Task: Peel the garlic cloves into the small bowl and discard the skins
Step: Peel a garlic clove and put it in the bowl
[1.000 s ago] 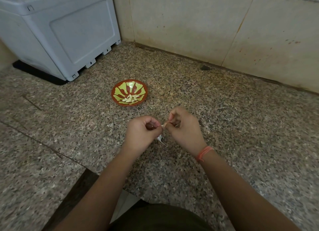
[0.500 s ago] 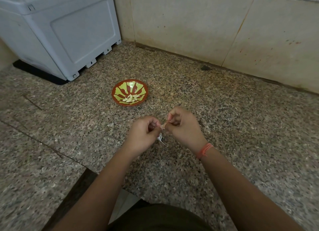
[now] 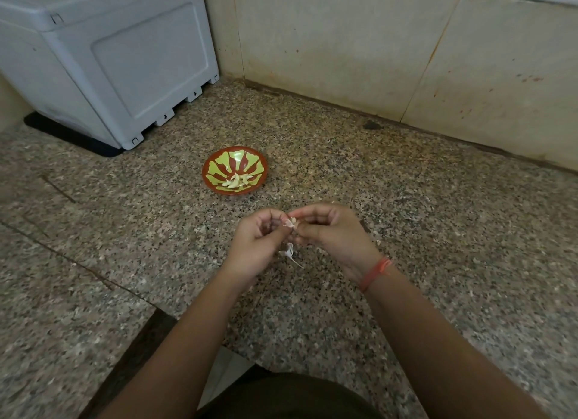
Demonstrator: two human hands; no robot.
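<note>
A small red bowl (image 3: 215, 160) with a green leaf pattern sits on the granite counter and holds several peeled garlic cloves (image 3: 236, 181). In front of it, my left hand (image 3: 255, 246) and my right hand (image 3: 331, 235) meet fingertip to fingertip and pinch one garlic clove (image 3: 291, 222) between them. A strip of white skin (image 3: 289, 253) hangs down from between the hands. Most of the clove is hidden by the fingers.
A grey plastic box (image 3: 109, 59) stands at the back left on a black mat. A tiled wall (image 3: 375, 49) closes the back. The counter's front edge (image 3: 194, 318) runs below my forearms. Small skin flakes (image 3: 373, 231) lie to the right of my right hand.
Both hands have stayed together in the same spot. The fingers have shifted a little on the clove, and slightly more of it shows between the fingertips.
</note>
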